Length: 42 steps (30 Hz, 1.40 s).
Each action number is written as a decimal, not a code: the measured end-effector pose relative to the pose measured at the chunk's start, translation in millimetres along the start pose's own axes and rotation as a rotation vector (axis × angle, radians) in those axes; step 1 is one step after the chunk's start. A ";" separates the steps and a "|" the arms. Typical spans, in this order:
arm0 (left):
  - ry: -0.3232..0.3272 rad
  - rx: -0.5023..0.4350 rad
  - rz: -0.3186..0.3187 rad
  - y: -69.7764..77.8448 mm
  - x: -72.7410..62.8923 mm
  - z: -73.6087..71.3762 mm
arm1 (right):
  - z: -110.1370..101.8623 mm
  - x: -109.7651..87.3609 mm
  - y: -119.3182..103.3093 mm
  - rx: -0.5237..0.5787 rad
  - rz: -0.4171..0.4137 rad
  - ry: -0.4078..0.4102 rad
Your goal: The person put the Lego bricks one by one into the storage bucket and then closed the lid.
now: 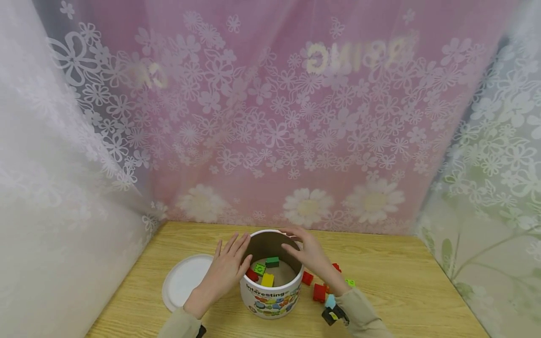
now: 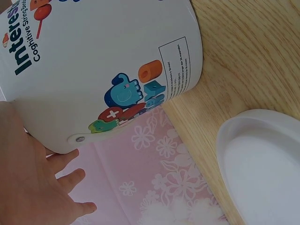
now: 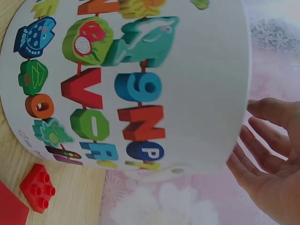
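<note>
White bucket (image 1: 271, 301), open-topped, colourfully printed, blocks (image 1: 267, 280) inside, 2 hands (image 1: 227, 266) (image 1: 312, 253) spread wide

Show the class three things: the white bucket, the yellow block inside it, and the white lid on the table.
White bucket (image 1: 270, 306): head view, on its printed front wall.
Yellow block (image 1: 267, 280): head view, middle of its visible surface.
White lid (image 1: 186, 280): head view, on its flat face.

Your arms (image 1: 363, 317) angle forward and inward in beige sleeves (image 1: 179, 325). Your left hand (image 1: 227, 267) lies back upward, fingers extended and spread. Your right hand (image 1: 310, 252) has gently bent fingers, its thumb apart from them.
</note>
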State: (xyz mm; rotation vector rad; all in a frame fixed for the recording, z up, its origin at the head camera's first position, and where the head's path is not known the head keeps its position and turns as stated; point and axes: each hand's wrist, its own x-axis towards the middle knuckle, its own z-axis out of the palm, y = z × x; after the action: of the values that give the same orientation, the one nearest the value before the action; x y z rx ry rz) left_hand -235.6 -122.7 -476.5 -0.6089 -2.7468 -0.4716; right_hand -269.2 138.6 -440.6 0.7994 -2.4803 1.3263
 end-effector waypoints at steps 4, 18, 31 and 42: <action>-0.022 0.009 -0.011 -0.6 1.0 -0.3 | -8.8 -4.2 1.5 -0.020 -0.029 0.037; 0.003 -0.024 0.003 0.1 1.3 -1.9 | -39.6 -18.8 24.3 -0.022 -0.029 0.128; -0.020 -0.006 -0.013 1.3 2.0 -2.4 | -66.1 -45.8 47.0 -0.033 0.060 0.160; -0.023 -0.011 -0.012 1.2 1.2 -1.1 | -82.5 -71.6 77.0 -0.074 0.058 0.205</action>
State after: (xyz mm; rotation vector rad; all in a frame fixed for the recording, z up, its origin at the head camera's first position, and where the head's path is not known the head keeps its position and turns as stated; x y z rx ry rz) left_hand -235.9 -121.6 -474.7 -0.6042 -2.7729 -0.4858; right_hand -257.8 266.3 -478.3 0.5497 -2.3912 1.2579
